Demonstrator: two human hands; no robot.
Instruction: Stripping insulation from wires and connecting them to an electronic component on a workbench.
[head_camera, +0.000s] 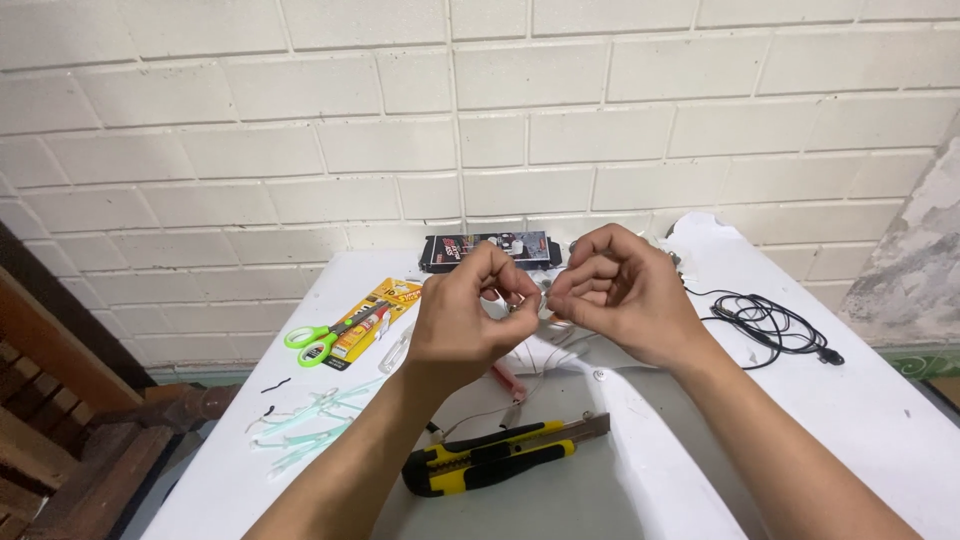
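Head view: left hand (462, 318) and right hand (618, 292) pinch a tiny thing (528, 300) together above a yellow cutter (500, 458) on the table (880, 420).

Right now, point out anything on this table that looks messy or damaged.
Pale green strips lie strewn at the table's left edge with small black bits. The yellow utility knife lies with its blade end out. Nothing looks broken.

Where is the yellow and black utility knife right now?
In the head view, the utility knife lies on the white table, low centre, below the left hand, right of the pale green strips.
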